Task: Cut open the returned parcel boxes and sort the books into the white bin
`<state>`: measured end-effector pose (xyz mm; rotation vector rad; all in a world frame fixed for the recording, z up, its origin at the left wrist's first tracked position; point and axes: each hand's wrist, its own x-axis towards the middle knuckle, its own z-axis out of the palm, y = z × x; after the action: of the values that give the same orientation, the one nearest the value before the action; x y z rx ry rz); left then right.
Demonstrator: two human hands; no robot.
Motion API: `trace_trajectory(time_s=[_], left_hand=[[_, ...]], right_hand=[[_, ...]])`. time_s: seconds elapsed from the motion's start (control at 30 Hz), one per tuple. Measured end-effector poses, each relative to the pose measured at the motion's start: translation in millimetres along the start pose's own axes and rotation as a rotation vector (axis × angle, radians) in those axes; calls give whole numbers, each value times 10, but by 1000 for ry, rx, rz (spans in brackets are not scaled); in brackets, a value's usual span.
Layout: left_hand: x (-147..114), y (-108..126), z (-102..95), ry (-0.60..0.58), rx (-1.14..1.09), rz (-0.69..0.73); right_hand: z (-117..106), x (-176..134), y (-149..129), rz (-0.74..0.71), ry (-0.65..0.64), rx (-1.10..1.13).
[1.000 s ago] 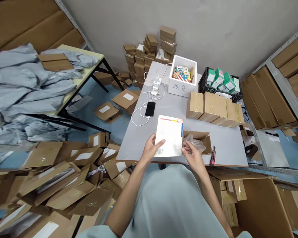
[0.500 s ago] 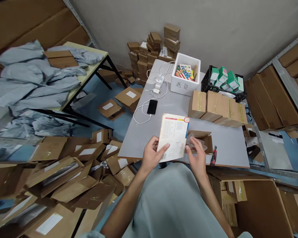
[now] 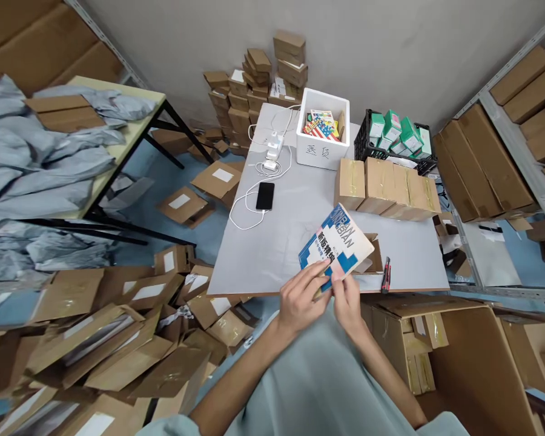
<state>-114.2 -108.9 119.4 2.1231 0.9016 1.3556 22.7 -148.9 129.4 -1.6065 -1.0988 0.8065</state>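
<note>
A blue and white book is tilted above the front edge of the grey table, its printed cover facing up. My left hand is closed on the book's lower left side, fingers lying across the cover. At the lower right corner, my right hand pinches the book between thumb and fingers. Behind the book, a small opened cardboard box is partly hidden. A red and black box cutter lies just right of that box.
A phone on a white cable lies on the table. Behind stand a white foam box of books, taped cartons and a black crate with green boxes. Opened cartons cover the floor at left; a large carton stands at right.
The book has been turned over from its text-covered back to its blue cover and tilted. My right hand, apart from it before, now grips it. The view has shifted slightly.
</note>
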Motion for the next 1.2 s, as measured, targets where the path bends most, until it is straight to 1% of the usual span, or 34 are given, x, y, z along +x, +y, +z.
trace_trajectory(time_s=[0.07, 0.1, 0.13, 0.2, 0.23, 0.27, 0.33, 0.4, 0.43, 0.5, 0.6, 0.77, 0.87, 1.0, 1.1, 1.2], left_hand=[[5, -57, 1, -107, -78, -72], [2, -118, -9, -124, -103, -134], [-2, -197, -27, -109, -112, -221], [-5, -380, -87, -26, -123, -457], [-1, -466, -125, -7, -162, -589], [7, -538, -165, -25, -241, -710], [31, -621, -235, -156, -487, -888], [52, -623, -276, -295, -714, -991], [58, -602, -285, -324, -778, -1025], [58, -549, -283, -305, -804, -1067], [41, -499, -268, -230, -737, -1040], [39, -456, -280, -180, -621, -897], [48, -368, -277, -146, -396, -748], [54, -229, -278, -40, -92, -494], [102, -182, -354, 46, -23, -358], [205, -183, -498, 125, -62, -300]], right_hand=[[-78, 95, 114, 96, 71, 64], [-126, 143, 168, 145, 99, 94], [-178, 184, 214, 189, 112, 124], [-286, 229, 280, 258, 93, 189], [-335, 231, 297, 280, 70, 219], [-378, 221, 305, 292, 45, 241], [-437, 187, 303, 294, 1, 269], [-458, 160, 289, 285, -40, 260], [-458, 155, 282, 281, -53, 246], [-445, 161, 270, 277, -64, 222], [-420, 191, 256, 266, -64, 213], [-373, 201, 220, 179, -75, 129], [-330, 167, 190, 120, -76, 45], [-294, 136, 179, 81, -86, -4], [-323, 158, 211, 51, -66, 2], [-387, 179, 221, 6, -65, 14]])
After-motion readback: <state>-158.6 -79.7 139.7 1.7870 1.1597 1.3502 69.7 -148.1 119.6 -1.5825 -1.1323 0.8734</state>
